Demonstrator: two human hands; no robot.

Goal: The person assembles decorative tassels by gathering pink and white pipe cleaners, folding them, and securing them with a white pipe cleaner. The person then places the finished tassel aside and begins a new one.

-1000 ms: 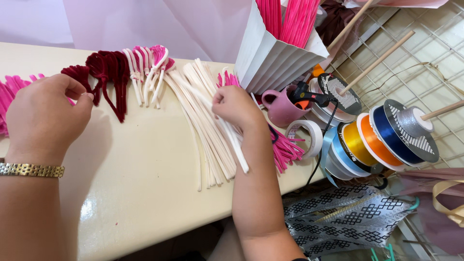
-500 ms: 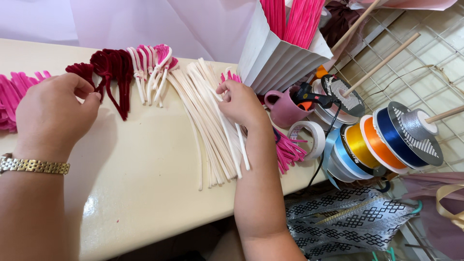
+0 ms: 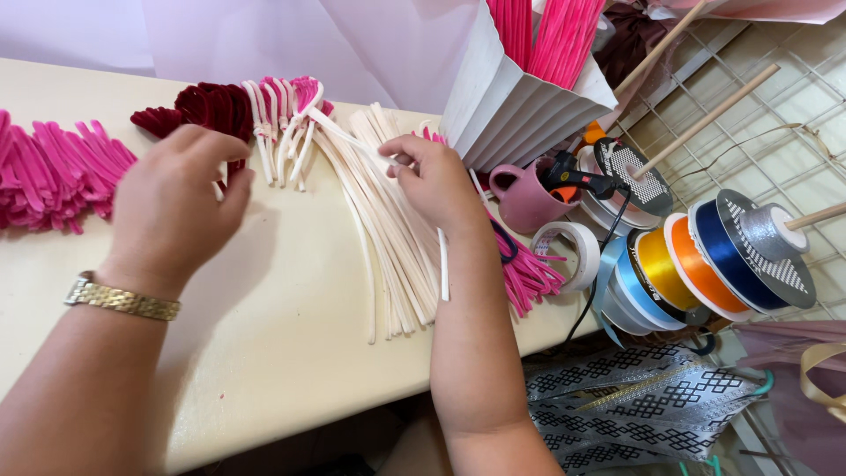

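My right hand [image 3: 434, 183] rests on top of a fanned pile of cream pipe cleaners [image 3: 388, 256] and pinches one cream strand at the pile's upper end. My left hand [image 3: 172, 207], with a gold watch [image 3: 119, 300] on its wrist, hovers curled over the lower part of a dark red pipe cleaner bundle [image 3: 207, 104]. Its palm is hidden, so I cannot see whether it holds anything. Folded pink-and-white pieces [image 3: 282, 115] lie between the two hands.
Bright pink pipe cleaners [image 3: 53, 167] lie at the cream table's [image 3: 264, 353] left. On the right are a white pleated container [image 3: 511, 106], a pink mug [image 3: 524, 198], a glue gun [image 3: 582, 181], a tape roll [image 3: 573, 247] and ribbon spools [image 3: 696, 264].
My left hand has moved right, from beside the dark red bundle to over its lower part. My right hand stays at the top of the cream pile, fingers shifted slightly.
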